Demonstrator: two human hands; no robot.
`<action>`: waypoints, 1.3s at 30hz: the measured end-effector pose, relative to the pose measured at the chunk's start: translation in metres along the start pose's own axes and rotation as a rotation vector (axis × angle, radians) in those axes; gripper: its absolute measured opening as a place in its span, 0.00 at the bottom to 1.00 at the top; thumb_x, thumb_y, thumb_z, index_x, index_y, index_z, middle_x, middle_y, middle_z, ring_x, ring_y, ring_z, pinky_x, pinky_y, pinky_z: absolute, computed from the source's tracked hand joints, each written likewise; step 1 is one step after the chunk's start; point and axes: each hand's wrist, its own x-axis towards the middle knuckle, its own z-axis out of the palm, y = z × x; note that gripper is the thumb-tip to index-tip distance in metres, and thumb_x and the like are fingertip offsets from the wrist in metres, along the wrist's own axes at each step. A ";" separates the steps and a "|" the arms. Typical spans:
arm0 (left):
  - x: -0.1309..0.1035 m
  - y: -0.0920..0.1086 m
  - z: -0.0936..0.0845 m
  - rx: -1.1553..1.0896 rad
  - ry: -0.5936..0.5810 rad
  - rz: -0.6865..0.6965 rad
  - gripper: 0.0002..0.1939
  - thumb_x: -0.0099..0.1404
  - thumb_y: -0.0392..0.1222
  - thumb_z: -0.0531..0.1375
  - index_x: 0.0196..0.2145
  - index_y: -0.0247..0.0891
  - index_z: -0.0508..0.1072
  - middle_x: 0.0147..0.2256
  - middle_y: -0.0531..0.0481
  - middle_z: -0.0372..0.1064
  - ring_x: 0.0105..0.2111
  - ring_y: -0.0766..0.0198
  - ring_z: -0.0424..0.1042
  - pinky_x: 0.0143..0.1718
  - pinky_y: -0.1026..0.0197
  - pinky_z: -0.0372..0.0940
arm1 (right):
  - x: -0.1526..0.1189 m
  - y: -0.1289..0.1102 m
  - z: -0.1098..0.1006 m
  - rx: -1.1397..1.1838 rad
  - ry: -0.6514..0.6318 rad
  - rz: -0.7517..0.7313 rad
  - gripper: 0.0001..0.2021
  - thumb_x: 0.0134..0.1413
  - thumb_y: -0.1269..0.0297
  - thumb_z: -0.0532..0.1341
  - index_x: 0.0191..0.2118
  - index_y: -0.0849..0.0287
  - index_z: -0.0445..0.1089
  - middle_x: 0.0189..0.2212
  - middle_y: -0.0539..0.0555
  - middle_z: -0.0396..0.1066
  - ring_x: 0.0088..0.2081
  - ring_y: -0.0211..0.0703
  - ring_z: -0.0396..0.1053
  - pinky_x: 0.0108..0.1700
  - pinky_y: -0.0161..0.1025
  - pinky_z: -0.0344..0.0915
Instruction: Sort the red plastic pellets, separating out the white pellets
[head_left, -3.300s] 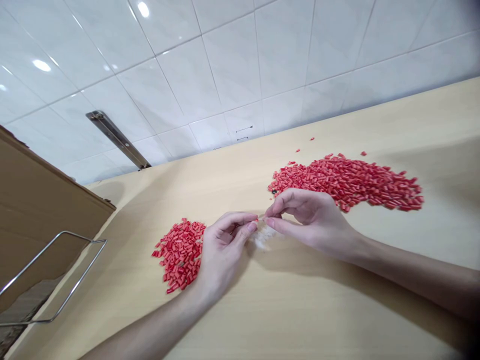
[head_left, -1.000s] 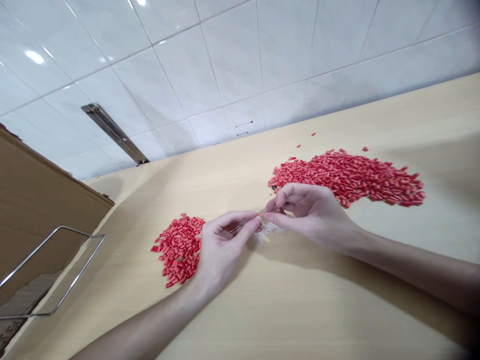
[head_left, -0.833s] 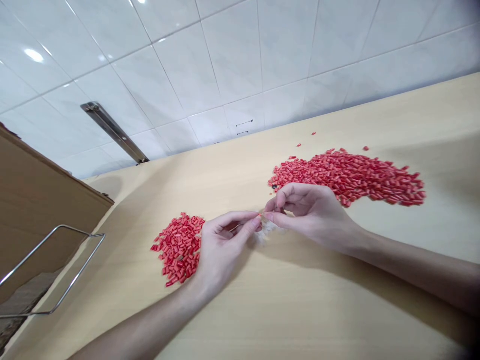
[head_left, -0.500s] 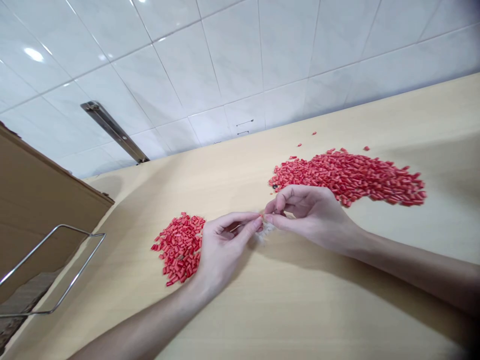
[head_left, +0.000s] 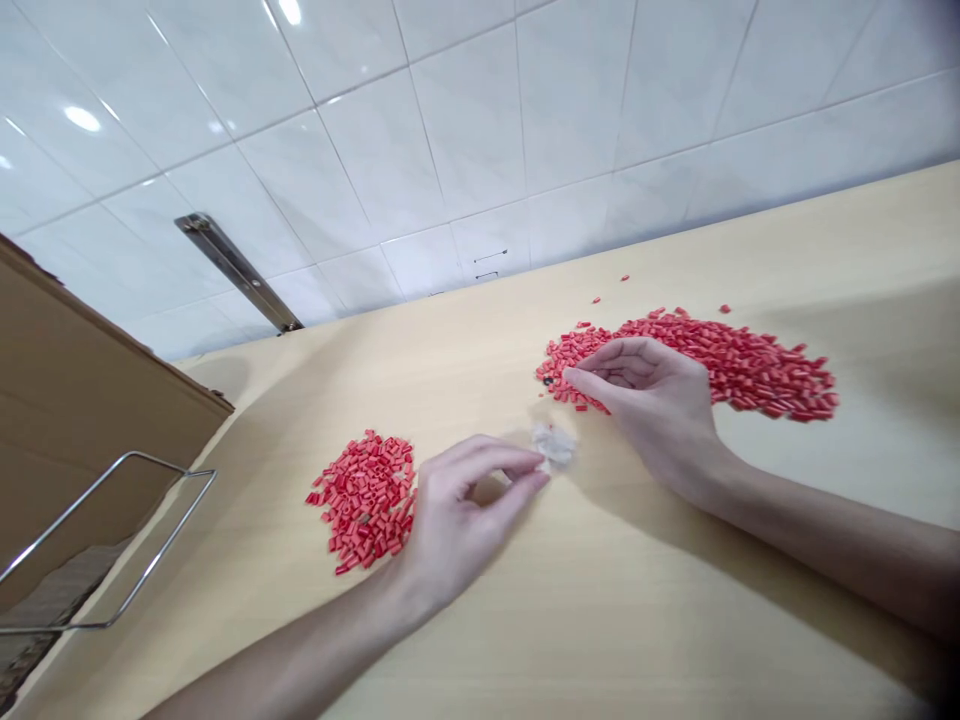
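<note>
Over the left end of the larger pile of small red tube-like pieces [head_left: 772, 375] is my right hand [head_left: 660, 410]. Its fingers are curved, with the thumb apart from them, and nothing shows in the grasp. My left hand [head_left: 465, 510] hovers between the two piles, thumb and forefinger slightly parted and holding nothing visible. Just beyond those fingertips lies a small whitish, translucent clump [head_left: 553, 446], its material unclear. The smaller pile of red pieces [head_left: 367, 500] is left of my left hand, which hides its right edge.
The pale wooden table [head_left: 480, 620] meets a white tiled wall [head_left: 465, 120]. A metal bar [head_left: 240, 273] leans there. To the left are a cardboard box [head_left: 97, 350] and a bent wire frame [head_left: 161, 545]. Stray red pieces and a small dark item [head_left: 547, 381] lie by the larger pile.
My hands have parted from where their fingertips met. The right hand has moved up and right onto the larger pile; the left has loosened its pinch. The whitish clump is now more exposed.
</note>
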 end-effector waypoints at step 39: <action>0.020 0.001 -0.132 0.832 -0.453 -0.168 0.13 0.68 0.39 0.52 0.40 0.41 0.77 0.41 0.45 0.74 0.40 0.57 0.73 0.41 0.56 0.66 | -0.025 0.009 0.003 -0.417 -0.647 -1.000 0.09 0.61 0.79 0.54 0.38 0.63 0.70 0.33 0.58 0.74 0.35 0.43 0.72 0.36 0.39 0.71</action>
